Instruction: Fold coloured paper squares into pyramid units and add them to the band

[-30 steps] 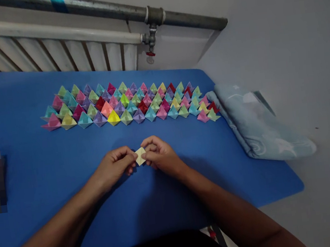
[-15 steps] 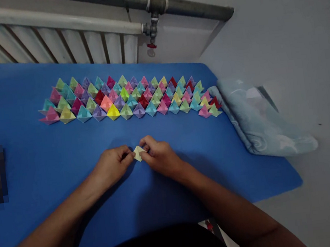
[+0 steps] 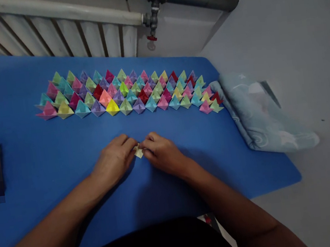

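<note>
The grip is narrow: the left hand [image 3: 116, 155] and right hand [image 3: 164, 151] pinch opposite sides of a pale-yellow folded paper [image 3: 139, 152], on or just above the blue tabletop [image 3: 106, 231]; which, I cannot tell. Uneven pressure could skew a crease, and pulling apart could tear it. Beyond stand rows of origami boats [image 3: 131, 98], near a folded blanket [image 3: 251, 117]. No writing is readable.

Along the near side of the block of paper boats [image 3: 124, 89], a strip of blue table [image 3: 93, 129] offers passage, bounded nearer by the left hand [image 3: 116, 155] and right hand [image 3: 162, 150]. A narrower strip lies beyond the boats, before the radiator [image 3: 73, 38]. Just past their right end, the folded blanket [image 3: 254, 112] obstructs; their left end leaves room.
</note>
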`<state>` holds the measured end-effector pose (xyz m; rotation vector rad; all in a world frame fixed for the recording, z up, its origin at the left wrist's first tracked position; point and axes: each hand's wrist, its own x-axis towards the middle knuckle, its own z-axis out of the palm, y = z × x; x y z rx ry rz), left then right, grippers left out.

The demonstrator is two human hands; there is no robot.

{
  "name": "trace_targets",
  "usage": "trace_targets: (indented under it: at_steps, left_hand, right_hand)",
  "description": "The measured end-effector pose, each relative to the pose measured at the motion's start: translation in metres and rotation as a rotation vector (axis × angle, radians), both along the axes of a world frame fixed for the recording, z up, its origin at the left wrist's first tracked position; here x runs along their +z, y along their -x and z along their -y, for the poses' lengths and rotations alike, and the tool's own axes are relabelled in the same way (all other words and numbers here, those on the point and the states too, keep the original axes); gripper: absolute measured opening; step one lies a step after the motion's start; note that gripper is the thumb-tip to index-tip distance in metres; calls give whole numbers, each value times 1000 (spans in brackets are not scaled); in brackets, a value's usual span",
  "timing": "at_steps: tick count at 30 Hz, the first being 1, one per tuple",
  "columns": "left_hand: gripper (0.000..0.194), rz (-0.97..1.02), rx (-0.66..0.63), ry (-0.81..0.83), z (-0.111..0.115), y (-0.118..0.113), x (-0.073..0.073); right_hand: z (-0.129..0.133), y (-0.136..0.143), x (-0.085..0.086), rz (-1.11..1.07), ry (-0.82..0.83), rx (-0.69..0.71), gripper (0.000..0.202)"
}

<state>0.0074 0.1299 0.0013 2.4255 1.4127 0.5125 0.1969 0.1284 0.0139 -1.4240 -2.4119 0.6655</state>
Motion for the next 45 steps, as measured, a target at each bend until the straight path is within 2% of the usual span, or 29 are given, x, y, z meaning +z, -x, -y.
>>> trace_targets:
  at_steps: [2,5,15,21,30,37,45]
  left_hand:
    - [22,38,-136,-84,-3,2,-6]
    - [25,53,-227,-115,-7,5,-10]
    - [30,4,-265,-151,1,16,-5]
    - [26,14,-330,-122,-6,22,-5]
    - [30,30,-293,-59,-7,21,-3]
    - [27,5,-242,-157,-4,15,-3]
    - [29,-68,-206,-183,0,12,-3]
  right_hand:
    - [-3,-7,-1,-42,-11,89,24]
    - [-6,-15,-4,-80,-13,191,30]
    - [-12,-21,-8,-85,6,245,25]
    - [-15,-24,-13,-112,-7,271,20]
    - [-14,-26,-16,-102,-34,250,20]
    - [-11,-21,-18,-49,-31,201,19]
    - [-9,-19,-13,-57,-13,146,23]
